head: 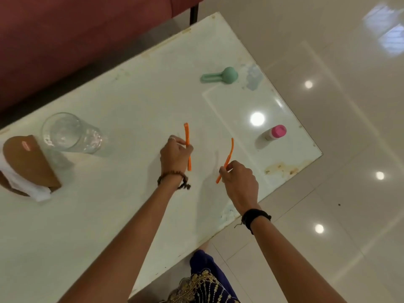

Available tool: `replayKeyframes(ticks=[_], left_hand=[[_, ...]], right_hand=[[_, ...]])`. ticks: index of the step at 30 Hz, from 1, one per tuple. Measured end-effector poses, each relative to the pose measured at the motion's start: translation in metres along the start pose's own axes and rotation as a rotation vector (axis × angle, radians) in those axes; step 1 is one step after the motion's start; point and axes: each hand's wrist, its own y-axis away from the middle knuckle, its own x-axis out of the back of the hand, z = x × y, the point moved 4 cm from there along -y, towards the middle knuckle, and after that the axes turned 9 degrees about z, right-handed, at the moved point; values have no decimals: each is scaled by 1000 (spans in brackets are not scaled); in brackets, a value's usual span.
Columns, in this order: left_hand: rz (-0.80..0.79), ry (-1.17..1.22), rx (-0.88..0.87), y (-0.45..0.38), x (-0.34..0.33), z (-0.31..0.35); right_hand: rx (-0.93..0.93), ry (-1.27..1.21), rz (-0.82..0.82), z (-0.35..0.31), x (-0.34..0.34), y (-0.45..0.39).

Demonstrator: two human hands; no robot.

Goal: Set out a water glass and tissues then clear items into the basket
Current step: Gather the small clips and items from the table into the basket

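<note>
— What do we have in our hands?
— Our left hand [175,153] pinches one orange strip [187,145], our right hand [239,180] another [227,159].
— And the water glass [70,133]?
— Far left on the table [131,95], beside the tissue holder [28,165].

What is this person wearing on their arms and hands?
Both forearms are bare, no sleeves. The left hand has a silvery ring on one finger and a dark brown beaded bracelet at the wrist. The right hand has a black band at the wrist.
</note>
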Motion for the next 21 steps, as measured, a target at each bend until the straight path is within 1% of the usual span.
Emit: replayKeyframes(ticks=[2, 5, 8, 11, 15, 18, 21], left_hand=[[-16, 87, 27, 21, 25, -16], [-18, 278, 124, 47, 68, -44], [37, 449, 198, 69, 124, -75], [133, 563, 240, 84, 187, -106], [211, 625, 231, 103, 278, -153], [288, 636, 224, 122, 358, -203], [405, 679, 282, 141, 435, -260]], right_hand=[[53, -19, -24, -12, -2, 18], [138, -16, -48, -35, -10, 53], [233, -30, -92, -67, -30, 99], [313, -60, -155, -102, -56, 153], [407, -107, -210, -154, -99, 237], [460, -142, -285, -193, -141, 312], [513, -142, -372, -230, -186, 386]])
